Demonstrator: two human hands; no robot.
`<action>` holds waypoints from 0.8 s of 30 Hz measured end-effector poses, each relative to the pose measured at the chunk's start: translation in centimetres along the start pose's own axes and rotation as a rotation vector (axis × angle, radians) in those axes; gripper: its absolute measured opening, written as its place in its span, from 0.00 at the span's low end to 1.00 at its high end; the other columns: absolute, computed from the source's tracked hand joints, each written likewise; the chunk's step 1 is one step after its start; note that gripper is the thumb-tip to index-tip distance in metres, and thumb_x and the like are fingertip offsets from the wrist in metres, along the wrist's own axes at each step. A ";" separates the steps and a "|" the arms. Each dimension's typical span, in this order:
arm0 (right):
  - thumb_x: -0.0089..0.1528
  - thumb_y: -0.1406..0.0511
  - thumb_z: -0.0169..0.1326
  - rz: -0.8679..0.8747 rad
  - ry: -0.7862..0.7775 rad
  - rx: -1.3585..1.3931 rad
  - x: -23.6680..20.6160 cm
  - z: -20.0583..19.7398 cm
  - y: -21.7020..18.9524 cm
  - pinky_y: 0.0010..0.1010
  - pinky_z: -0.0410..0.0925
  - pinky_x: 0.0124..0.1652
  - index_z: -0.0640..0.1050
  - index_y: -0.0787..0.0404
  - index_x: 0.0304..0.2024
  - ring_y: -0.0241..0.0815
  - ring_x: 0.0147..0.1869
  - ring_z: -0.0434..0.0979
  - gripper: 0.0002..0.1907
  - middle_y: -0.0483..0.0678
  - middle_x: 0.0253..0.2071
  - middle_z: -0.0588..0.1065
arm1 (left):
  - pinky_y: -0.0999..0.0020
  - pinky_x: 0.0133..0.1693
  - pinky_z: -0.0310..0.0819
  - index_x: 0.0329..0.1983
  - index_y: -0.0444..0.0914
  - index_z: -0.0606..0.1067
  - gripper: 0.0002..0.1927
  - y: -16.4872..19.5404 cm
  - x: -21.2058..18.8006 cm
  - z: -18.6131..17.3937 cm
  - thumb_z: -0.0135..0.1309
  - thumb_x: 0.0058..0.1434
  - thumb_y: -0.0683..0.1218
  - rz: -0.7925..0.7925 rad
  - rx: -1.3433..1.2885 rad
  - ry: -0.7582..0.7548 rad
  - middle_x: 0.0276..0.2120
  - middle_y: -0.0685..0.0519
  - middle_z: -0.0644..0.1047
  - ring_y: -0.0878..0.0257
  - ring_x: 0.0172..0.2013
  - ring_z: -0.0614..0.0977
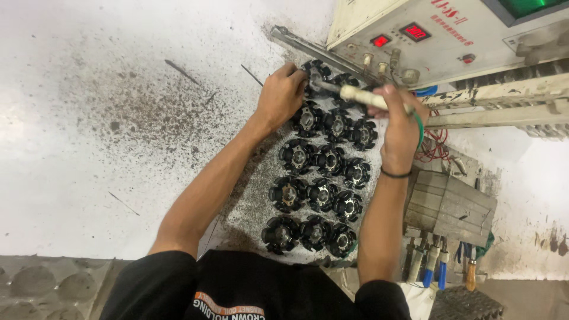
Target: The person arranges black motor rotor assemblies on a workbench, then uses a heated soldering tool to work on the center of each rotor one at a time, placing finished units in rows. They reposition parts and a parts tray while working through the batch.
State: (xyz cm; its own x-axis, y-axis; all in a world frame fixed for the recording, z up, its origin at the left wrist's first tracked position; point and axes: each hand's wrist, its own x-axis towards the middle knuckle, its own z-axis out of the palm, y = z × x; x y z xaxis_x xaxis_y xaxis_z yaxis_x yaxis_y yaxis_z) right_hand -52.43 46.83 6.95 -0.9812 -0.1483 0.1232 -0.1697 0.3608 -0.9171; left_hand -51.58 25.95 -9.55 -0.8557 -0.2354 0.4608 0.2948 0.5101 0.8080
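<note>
Several black star-shaped knobs (323, 194) with metal centres lie in rows of three on a grey plate (252, 204). My left hand (281, 95) rests on the far knob (317, 72) at the top of the rows, fingers curled on it. My right hand (402, 121) grips a pale-handled rod tool (355, 95) whose metal tip points at that same far knob. A green cord hangs beside my right hand, and a dark band circles that wrist.
A beige machine box (450, 35) with two red displays and small knobs stands at the back right. A ribbed grey metal block (447, 204) sits right of the plate, with blue-handled tools (435, 269) below it and red wires behind. The white surface is stained with dark grit.
</note>
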 end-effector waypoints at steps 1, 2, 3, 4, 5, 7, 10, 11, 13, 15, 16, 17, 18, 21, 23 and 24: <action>0.70 0.60 0.55 0.019 0.079 0.093 -1.5 -0.5 1.2 0.27 0.72 0.36 0.82 0.69 0.41 0.39 0.34 0.80 0.16 0.52 0.35 0.80 | 0.52 0.35 0.78 0.38 0.33 0.79 0.06 -0.1 0.0 -0.4 0.57 0.58 0.38 -0.007 -0.026 0.028 0.36 0.42 0.78 0.46 0.32 0.82; 0.70 0.61 0.54 0.044 0.155 0.184 -3.5 -1.2 2.5 0.28 0.72 0.35 0.82 0.69 0.41 0.40 0.34 0.81 0.16 0.53 0.36 0.80 | 0.52 0.35 0.78 0.38 0.33 0.78 0.06 -0.2 0.0 -0.8 0.56 0.57 0.38 -0.019 -0.053 0.056 0.36 0.41 0.79 0.45 0.31 0.82; 0.70 0.62 0.54 -0.022 0.208 0.243 -5.4 -1.6 4.0 0.30 0.73 0.35 0.81 0.70 0.42 0.42 0.35 0.81 0.14 0.55 0.38 0.80 | 0.51 0.34 0.77 0.38 0.34 0.78 0.05 -0.3 0.0 -1.2 0.56 0.59 0.38 -0.063 -0.038 0.052 0.35 0.42 0.79 0.44 0.31 0.81; 0.70 0.63 0.55 -0.087 0.265 0.302 -7.5 -2.1 5.6 0.33 0.75 0.35 0.81 0.70 0.43 0.44 0.37 0.82 0.13 0.57 0.41 0.80 | 0.50 0.34 0.76 0.38 0.34 0.78 0.04 -0.4 0.0 -1.5 0.56 0.60 0.39 -0.106 -0.025 0.046 0.33 0.42 0.80 0.44 0.30 0.81; 0.72 0.64 0.53 -0.103 0.319 0.271 -9.8 -3.0 7.1 0.33 0.76 0.37 0.81 0.71 0.44 0.45 0.38 0.82 0.13 0.58 0.42 0.80 | 0.49 0.33 0.74 0.38 0.35 0.78 0.03 -0.4 0.0 -1.8 0.56 0.62 0.39 -0.147 -0.012 0.041 0.32 0.42 0.80 0.43 0.30 0.81; 0.75 0.65 0.48 -0.158 0.376 0.143 -14.0 -6.0 9.3 0.34 0.78 0.41 0.80 0.72 0.46 0.48 0.42 0.83 0.15 0.59 0.44 0.79 | 0.49 0.33 0.74 0.37 0.36 0.77 0.05 -0.4 -0.1 -1.9 0.54 0.58 0.37 -0.130 0.015 0.026 0.31 0.43 0.81 0.43 0.30 0.81; 0.77 0.67 0.42 -0.389 0.348 0.035 -19.7 -11.8 11.2 0.35 0.81 0.45 0.77 0.71 0.45 0.50 0.48 0.83 0.15 0.60 0.46 0.78 | 0.48 0.34 0.74 0.36 0.35 0.76 0.03 -0.1 -0.6 -1.6 0.56 0.58 0.39 -0.098 0.072 0.038 0.30 0.41 0.80 0.41 0.31 0.81; 0.78 0.66 0.42 -0.455 0.377 -0.128 -21.5 -14.0 11.3 0.34 0.81 0.44 0.76 0.72 0.46 0.51 0.48 0.83 0.15 0.60 0.46 0.77 | 0.47 0.34 0.74 0.35 0.35 0.76 0.03 -0.1 -0.8 -1.4 0.57 0.59 0.39 -0.072 0.087 0.053 0.30 0.40 0.79 0.41 0.31 0.81; 0.80 0.64 0.44 -0.563 0.433 -0.462 -25.4 -17.7 11.5 0.34 0.79 0.43 0.73 0.73 0.50 0.51 0.47 0.82 0.15 0.61 0.44 0.75 | 0.47 0.35 0.74 0.36 0.35 0.76 0.02 0.0 -1.3 -1.1 0.56 0.61 0.39 -0.052 0.093 0.051 0.31 0.39 0.79 0.40 0.32 0.81; 0.78 0.59 0.47 -0.233 0.670 0.104 -30.1 -20.1 12.0 0.37 0.75 0.46 0.74 0.72 0.53 0.50 0.46 0.80 0.18 0.58 0.46 0.76 | 0.46 0.35 0.73 0.36 0.35 0.76 0.02 0.0 -1.7 -0.8 0.55 0.62 0.40 -0.032 0.103 0.031 0.31 0.39 0.79 0.39 0.32 0.81; 0.78 0.57 0.49 -0.076 0.786 0.397 -32.5 -21.0 12.4 0.39 0.73 0.47 0.74 0.71 0.54 0.50 0.45 0.79 0.21 0.57 0.48 0.77 | 0.46 0.35 0.73 0.36 0.35 0.76 0.02 -0.1 -2.0 -0.6 0.55 0.62 0.40 -0.017 0.100 0.010 0.30 0.39 0.79 0.39 0.32 0.81; 0.78 0.54 0.49 -0.017 0.849 0.518 -34.6 -21.9 13.1 0.39 0.71 0.48 0.75 0.70 0.54 0.49 0.45 0.77 0.22 0.56 0.46 0.76 | 0.46 0.34 0.73 0.37 0.35 0.76 0.03 -0.1 -2.2 -0.5 0.55 0.64 0.40 -0.028 0.141 -0.007 0.29 0.39 0.79 0.39 0.32 0.81; 0.78 0.52 0.50 0.034 0.917 0.636 -36.7 -23.0 13.8 0.39 0.70 0.48 0.75 0.69 0.54 0.48 0.45 0.75 0.24 0.55 0.45 0.75 | 0.46 0.34 0.72 0.39 0.35 0.77 0.03 -0.1 -2.5 -0.3 0.55 0.66 0.41 -0.034 0.174 -0.029 0.28 0.39 0.79 0.39 0.31 0.81; 0.75 0.45 0.51 0.185 1.162 1.025 -42.6 -25.2 16.1 0.38 0.66 0.45 0.74 0.69 0.46 0.47 0.42 0.71 0.31 0.54 0.39 0.73 | 0.51 0.34 0.74 0.40 0.35 0.78 0.04 0.1 -3.3 0.0 0.55 0.69 0.41 0.030 0.251 -0.071 0.30 0.41 0.80 0.43 0.30 0.82; 0.71 0.43 0.51 0.231 1.325 1.104 -46.3 -25.3 17.4 0.38 0.66 0.44 0.75 0.67 0.47 0.47 0.41 0.71 0.31 0.54 0.37 0.73 | 0.53 0.35 0.75 0.41 0.35 0.80 0.05 0.3 -4.0 0.2 0.56 0.71 0.42 0.024 0.330 -0.081 0.31 0.41 0.80 0.44 0.31 0.82; 0.67 0.44 0.50 0.234 1.405 1.040 -47.5 -24.9 18.1 0.37 0.66 0.44 0.77 0.64 0.51 0.46 0.41 0.71 0.30 0.53 0.38 0.74 | 0.53 0.37 0.75 0.39 0.34 0.80 0.05 0.3 -4.5 0.3 0.55 0.70 0.40 0.117 0.329 -0.063 0.33 0.41 0.81 0.44 0.33 0.83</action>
State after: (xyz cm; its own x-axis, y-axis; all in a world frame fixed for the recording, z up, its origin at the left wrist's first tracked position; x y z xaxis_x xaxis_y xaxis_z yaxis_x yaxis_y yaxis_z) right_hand -11.15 83.38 -6.06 -0.3987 0.8501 -0.3441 -0.4525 -0.5087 -0.7324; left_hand -47.76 27.38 -11.48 -0.8518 -0.1139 0.5114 0.2482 0.7720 0.5852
